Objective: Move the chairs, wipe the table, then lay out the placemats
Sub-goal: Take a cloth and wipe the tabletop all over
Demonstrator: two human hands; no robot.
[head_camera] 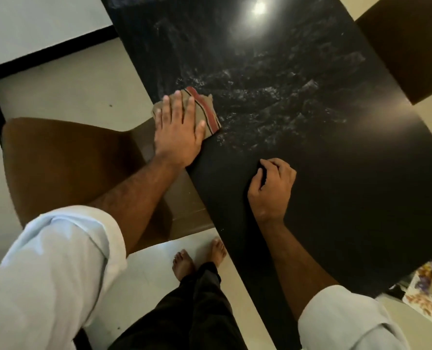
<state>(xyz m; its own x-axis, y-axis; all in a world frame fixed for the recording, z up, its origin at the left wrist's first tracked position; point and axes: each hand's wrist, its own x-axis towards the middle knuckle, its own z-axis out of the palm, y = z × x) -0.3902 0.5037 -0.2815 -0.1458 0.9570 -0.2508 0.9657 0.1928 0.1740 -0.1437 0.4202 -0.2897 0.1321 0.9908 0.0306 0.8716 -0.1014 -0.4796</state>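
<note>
Table (336, 198): dark, glossy, rigid top, streaked wet beyond the cloth (204, 109), so I judge it slippery there. The cloth, soft and limp, lies at the table's left edge under my left hand (177, 132), fingers spread flat, pressing rather than pinching. My right hand (273, 188) rests on the table nearer me, fingers curled; whether it holds anything I cannot tell. A brown chair (66, 168) stands just beside the table's left edge.
</note>
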